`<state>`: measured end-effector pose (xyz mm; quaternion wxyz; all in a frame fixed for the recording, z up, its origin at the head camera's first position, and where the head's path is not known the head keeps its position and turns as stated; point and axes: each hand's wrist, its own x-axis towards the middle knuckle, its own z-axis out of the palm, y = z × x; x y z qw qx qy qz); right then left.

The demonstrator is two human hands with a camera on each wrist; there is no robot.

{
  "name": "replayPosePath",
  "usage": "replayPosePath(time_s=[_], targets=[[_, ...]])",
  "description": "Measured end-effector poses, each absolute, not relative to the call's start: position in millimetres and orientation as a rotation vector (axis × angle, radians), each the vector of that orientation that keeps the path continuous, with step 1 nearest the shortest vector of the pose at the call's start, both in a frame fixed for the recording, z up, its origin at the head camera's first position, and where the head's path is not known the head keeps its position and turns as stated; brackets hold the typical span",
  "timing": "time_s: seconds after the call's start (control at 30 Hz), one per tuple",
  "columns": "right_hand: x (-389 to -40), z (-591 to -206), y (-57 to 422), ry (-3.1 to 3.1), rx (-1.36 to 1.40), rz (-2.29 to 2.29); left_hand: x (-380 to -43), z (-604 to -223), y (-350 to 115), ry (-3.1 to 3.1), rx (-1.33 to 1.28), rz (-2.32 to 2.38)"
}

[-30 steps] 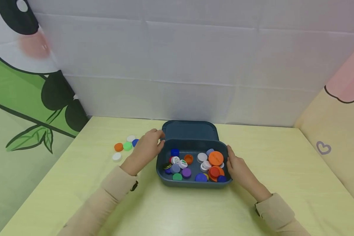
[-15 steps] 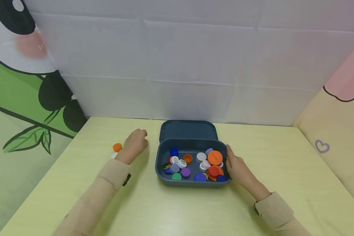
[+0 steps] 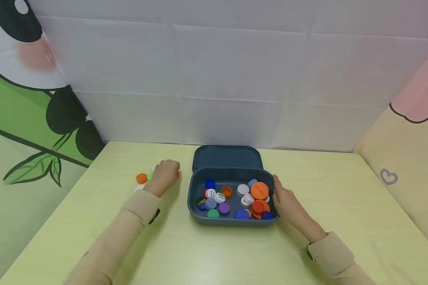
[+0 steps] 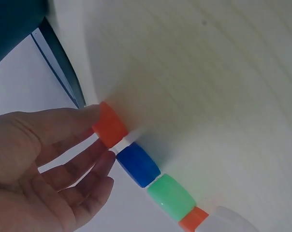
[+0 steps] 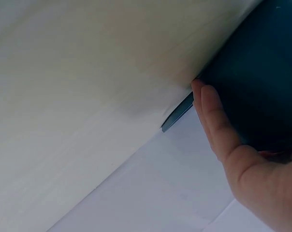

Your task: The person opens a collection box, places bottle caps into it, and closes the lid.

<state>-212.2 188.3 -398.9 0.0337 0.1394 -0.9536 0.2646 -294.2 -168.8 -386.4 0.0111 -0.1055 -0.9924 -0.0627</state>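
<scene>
With thumb and fingertips my left hand [image 3: 163, 176] pinches an orange bottle cap [image 4: 111, 126] low over the table, left of the box. Beside it in the left wrist view lie a blue cap [image 4: 138, 164], a light green cap [image 4: 171, 197] and another orange cap [image 4: 193, 219]. A dark blue-green lunch box [image 3: 233, 222] stands in the middle with several coloured caps in it. Against its right outer wall rests my right hand [image 3: 290, 204], fingers fairly straight. The right thumb is mostly cut off in its wrist view.
The box's lid [image 3: 227, 157] lies folded back behind it. Left of my left hand are an orange cap [image 3: 141, 178] and a white cap [image 3: 139, 187], partly covered. A pale wall [image 3: 214, 79] rises at the table's [image 3: 214, 257] back edge.
My left hand has moved left from the box's rim to the loose caps and pinches the orange cap. Over the last half second it shifted only slightly. My right hand stays at the box.
</scene>
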Motion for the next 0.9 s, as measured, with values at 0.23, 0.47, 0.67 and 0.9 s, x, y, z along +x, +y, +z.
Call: replayPosePath(time_s=[0.23, 0.47, 0.67, 0.9], targets=[[-209.6, -393.9, 186.4, -2.949, 0.421, 0.804, -290.2, -380.1, -168.9, -3.067, -0.321, -0.222], [-207.2, -389.1, 186.3, -2.950, 0.423, 0.801, -276.2, -349.1, -156.7, -3.010, -0.350, -0.278], [-207.1, -389.4, 186.2, -2.947, 0.424, 0.809, -257.4, -321.8, -128.3, -2.933, -0.407, -0.295], [-207.1, -389.2, 185.6, -2.941, 0.424, 0.802, -242.9, -313.5, -92.1, -2.932, -0.555, -0.330]])
